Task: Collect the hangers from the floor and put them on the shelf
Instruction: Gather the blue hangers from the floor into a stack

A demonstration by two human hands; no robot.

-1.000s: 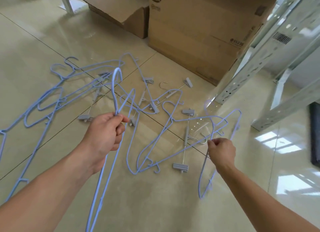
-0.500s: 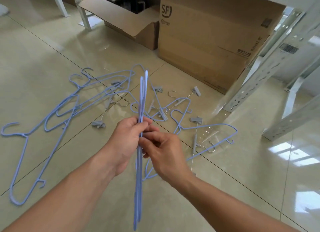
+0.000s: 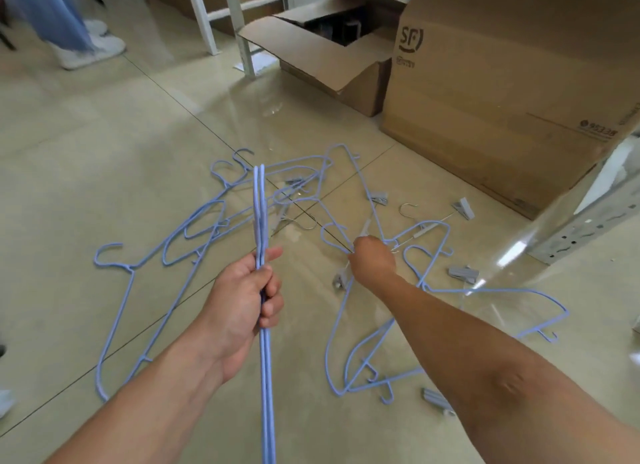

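My left hand (image 3: 247,299) is shut on two thin blue hangers (image 3: 260,204) held edge-on and upright, their lower ends running down out of view. My right hand (image 3: 372,261) reaches forward into the pile, fingers closed on the hook of a blue hanger (image 3: 331,236) lying on the floor. Several more blue hangers (image 3: 194,231) and grey clip hangers (image 3: 426,228) lie tangled on the glossy tile floor (image 3: 104,158) around both hands. A white metal shelf upright (image 3: 585,221) rises at the right edge.
A large cardboard box (image 3: 502,93) stands behind the pile, with an open smaller box (image 3: 322,58) to its left. White frame legs (image 3: 239,23) stand at the back. A person's white shoes and blue garment (image 3: 86,48) are at the top left.
My right hand has let go of the bundle in my left hand and reached forward to a hanger hook on the floor. The view has tilted up.
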